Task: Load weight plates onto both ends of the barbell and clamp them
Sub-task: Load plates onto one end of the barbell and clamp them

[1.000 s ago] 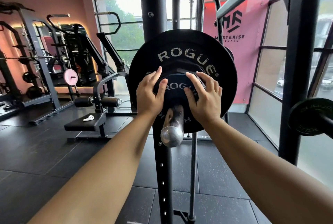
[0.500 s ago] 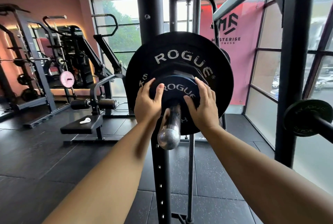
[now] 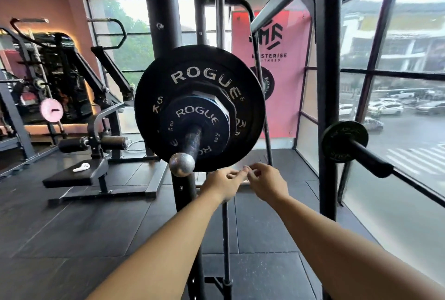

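The barbell sleeve (image 3: pixel 192 145) points toward me, its rounded steel end low at centre. A large black Rogue plate (image 3: pixel 199 75) sits on it, with a small black Rogue plate (image 3: pixel 185 119) pressed flat against its face. A grey hexagonal plate edge shows between them. My left hand (image 3: pixel 222 182) and my right hand (image 3: pixel 267 181) hang just below the plates, fingertips close together, fingers loosely curled. Neither hand touches a plate or holds anything I can make out. No clamp is visible on the sleeve.
A black rack upright (image 3: pixel 163 10) stands behind the plates. Another upright (image 3: pixel 328 106) rises at right, where a storage peg carries a small plate (image 3: pixel 344 141). A bench machine (image 3: pixel 79 172) with a white object on its pad stands left. Windows line the right side.
Both hands came off the small plate and dropped below the sleeve, meeting near each other. The small plate stays seated against the large one.
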